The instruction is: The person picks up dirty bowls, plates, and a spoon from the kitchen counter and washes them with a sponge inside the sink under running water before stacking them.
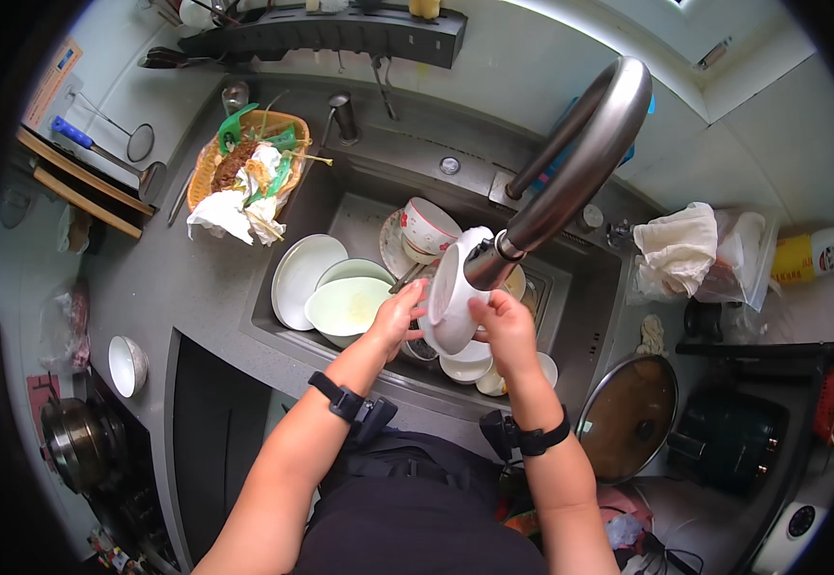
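Note:
My right hand (509, 329) grips the rim of a white bowl (447, 309), which is tipped on its side under the spray head of the faucet (589, 158). On the bowl's other side my left hand (397, 320) has its fingers spread, the fingertips close to the bowl; whether they touch it I cannot tell. Below is a dark sink (589, 287) with stacked dishes. At its left lie a large white dish (296, 284) and a pale green bowl (345, 305). Bowls with red flowers (427, 221) stand towards the back, and small white bowls (465, 368) sit near the front.
An orange basket (201, 169) heaped with food scraps and tissues stands left of the sink. A patterned bowl (128, 366) sits on the left counter. To the right are a glass lid (629, 420), a cloth (675, 248) and a yellow-labelled bottle (812, 256).

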{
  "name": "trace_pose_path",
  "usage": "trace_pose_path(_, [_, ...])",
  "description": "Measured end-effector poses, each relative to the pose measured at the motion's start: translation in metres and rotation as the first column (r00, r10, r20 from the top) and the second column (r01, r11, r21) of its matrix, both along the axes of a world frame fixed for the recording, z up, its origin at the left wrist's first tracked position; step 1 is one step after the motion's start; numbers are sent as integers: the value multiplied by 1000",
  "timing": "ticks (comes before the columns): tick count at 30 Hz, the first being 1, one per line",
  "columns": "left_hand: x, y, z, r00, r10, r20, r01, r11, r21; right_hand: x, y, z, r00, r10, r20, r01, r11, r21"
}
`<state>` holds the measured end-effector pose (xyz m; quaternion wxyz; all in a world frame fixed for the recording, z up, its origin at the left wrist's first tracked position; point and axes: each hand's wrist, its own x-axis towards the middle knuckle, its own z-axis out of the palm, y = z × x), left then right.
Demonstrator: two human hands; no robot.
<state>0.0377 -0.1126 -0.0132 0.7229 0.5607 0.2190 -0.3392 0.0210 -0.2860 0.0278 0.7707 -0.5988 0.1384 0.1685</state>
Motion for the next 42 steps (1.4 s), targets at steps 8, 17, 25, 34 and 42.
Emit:
trace_pose_path(8, [-7,-11,26,987,111,116,-107,993,-45,-36,34,-7,800,548,243,-65,482,-874])
trace_pose_path(17, [-5,59,29,780,17,625,-205,952,229,1,-61,-96,984,178,18,-32,272,-962])
trace_pose_path(25, [-17,107,55,874,320,366,-394,907,147,3,-82,-151,950,142,-279,-313,389,-866])
trace_pose_path(34, [-45,142,55,862,450,233,-480,873,90,5,-98,-26,911,400,-99,-118,22,-993])
trace_pose_path(42, [-95,180,44,797,572,193,-591,806,49,-29,-128,-77,974,60,-218,-160,865,-475])
